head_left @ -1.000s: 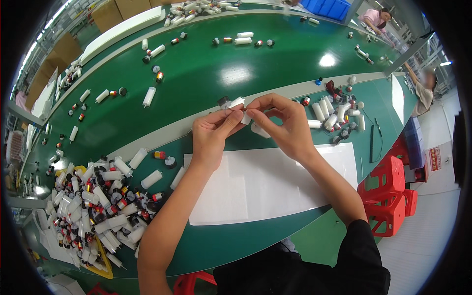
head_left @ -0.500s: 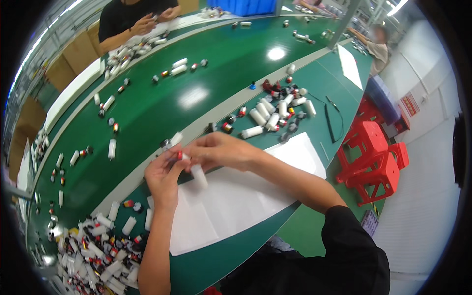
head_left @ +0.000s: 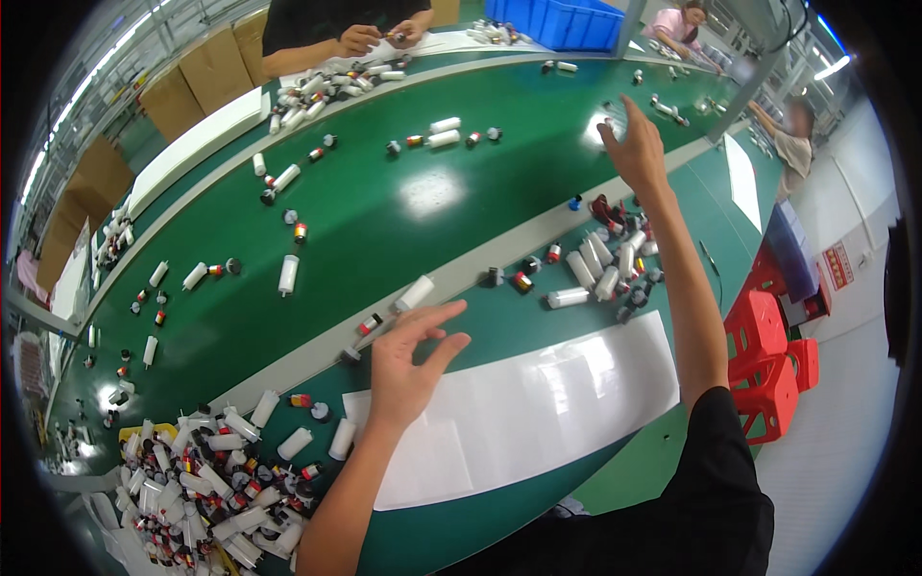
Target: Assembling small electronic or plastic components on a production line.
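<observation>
Now, left hand: the left hand (head_left: 408, 370) hovers palm-down with fingers spread and slightly curled, holding nothing, above the near edge of the green table (head_left: 384, 206) and the upper left corner of the white sheet (head_left: 538, 413).
Right hand: the right hand (head_left: 634, 149) is stretched far across the table, fingers loosely open, nothing pinched that can be seen.
Nearest piece: a white tube (head_left: 415, 293) lies just beyond the left fingertips, on the pale strip (head_left: 471, 269) that runs across the table.
Long axis: the tube lies flat, its length running from lower left to upper right, roughly along the strip.
Beside it: a small red-banded cap (head_left: 370, 324) lies just left of the thumb.
Right cluster: a group of white tubes and caps (head_left: 605, 269) sits under the right forearm.
Near left: a dense heap of tubes and caps (head_left: 192, 480).
Far side: another person's hands (head_left: 379, 36) work at the opposite edge.
</observation>
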Demonstrator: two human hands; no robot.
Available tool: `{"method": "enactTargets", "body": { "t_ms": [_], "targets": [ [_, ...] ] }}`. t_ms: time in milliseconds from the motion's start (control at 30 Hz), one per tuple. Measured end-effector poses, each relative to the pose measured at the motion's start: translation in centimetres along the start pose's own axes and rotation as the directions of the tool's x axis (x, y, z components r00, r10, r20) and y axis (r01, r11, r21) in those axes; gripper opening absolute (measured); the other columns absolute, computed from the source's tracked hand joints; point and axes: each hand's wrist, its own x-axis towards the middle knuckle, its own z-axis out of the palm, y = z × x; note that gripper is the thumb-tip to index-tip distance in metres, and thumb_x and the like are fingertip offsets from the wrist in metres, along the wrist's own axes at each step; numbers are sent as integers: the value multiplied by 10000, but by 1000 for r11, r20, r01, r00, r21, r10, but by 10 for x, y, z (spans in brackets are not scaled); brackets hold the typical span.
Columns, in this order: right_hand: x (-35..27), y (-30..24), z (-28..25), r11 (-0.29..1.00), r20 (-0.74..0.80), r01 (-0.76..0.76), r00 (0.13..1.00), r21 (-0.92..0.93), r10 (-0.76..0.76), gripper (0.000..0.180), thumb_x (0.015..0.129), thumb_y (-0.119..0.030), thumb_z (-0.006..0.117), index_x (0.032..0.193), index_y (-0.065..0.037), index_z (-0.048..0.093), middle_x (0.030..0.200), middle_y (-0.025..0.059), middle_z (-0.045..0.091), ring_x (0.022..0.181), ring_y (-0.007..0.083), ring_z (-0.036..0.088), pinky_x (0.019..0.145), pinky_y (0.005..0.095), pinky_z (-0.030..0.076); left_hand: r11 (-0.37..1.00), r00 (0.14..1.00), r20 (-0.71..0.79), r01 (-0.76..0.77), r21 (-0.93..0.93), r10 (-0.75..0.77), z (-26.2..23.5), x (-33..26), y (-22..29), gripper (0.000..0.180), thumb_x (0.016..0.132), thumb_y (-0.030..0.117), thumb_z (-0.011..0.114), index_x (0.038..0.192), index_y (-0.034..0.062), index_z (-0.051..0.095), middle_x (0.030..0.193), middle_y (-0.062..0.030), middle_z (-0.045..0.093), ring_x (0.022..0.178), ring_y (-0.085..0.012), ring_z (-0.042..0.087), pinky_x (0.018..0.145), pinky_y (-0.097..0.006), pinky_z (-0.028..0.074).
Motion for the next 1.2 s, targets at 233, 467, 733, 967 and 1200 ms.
{"method": "enactTargets", "body": {
  "t_ms": [233, 467, 733, 967, 1200],
  "targets": [
    [7, -130, 102, 849, 436, 234, 775, 474, -457, 252, 864, -103, 645, 1095, -68, 551, 1032, 169, 669, 1040, 352, 626, 926, 442, 491, 997, 1000, -4, 4, 82, -4, -8, -3, -1, 298, 863, 23, 730, 1160, 36, 711, 1181, -80, 686, 1046, -123, 608, 851, -244, 477],
    [6, -154, 113, 878, 383, 233, 831, 418, -403, 226, 896, -85, 578, 1121, -73, 566, 1050, 162, 635, 962, 312, 624, 851, 408, 508, 999, 999, -16, 37, -29, -37, -9, -6, -1, 241, 882, 11, 707, 1122, -7, 712, 1158, -109, 692, 1030, -131, 630, 865, -249, 492],
    [-11, -214, -102, 657, 574, -387, 814, 647, -87, 366, 825, -180, 780, 1100, -46, 580, 873, 107, 661, 720, 279, 632, 629, 389, 508, 959, 997, -27, 67, -276, -78, -17, -2, -13, 432, 1012, 317, 576, 1241, -45, 637, 1122, -134, 711, 853, -112, 642, 776, -238, 509],
    [-79, -226, -162, 584, 511, -224, 767, 780, -389, 324, 824, -94, 730, 1062, -35, 518, 852, 137, 665, 744, 365, 648, 657, 408, 511, 804, 981, -109, 68, -591, -163, -26, -3, -16, 393, 1022, 313, 552, 1251, 3, 631, 1187, -102, 679, 968, -136, 652, 902, -255, 520],
    [-107, -232, -142, 440, 732, -591, 603, 676, -316, 313, 861, -87, 633, 1121, -19, 473, 854, 161, 642, 732, 319, 634, 699, 396, 503, 752, 990, -85, 30, -658, -113, -22, -1, -12, 346, 1035, 180, 528, 1348, 37, 571, 1269, -94, 643, 1059, -124, 622, 984, -266, 492]
  ]
}}
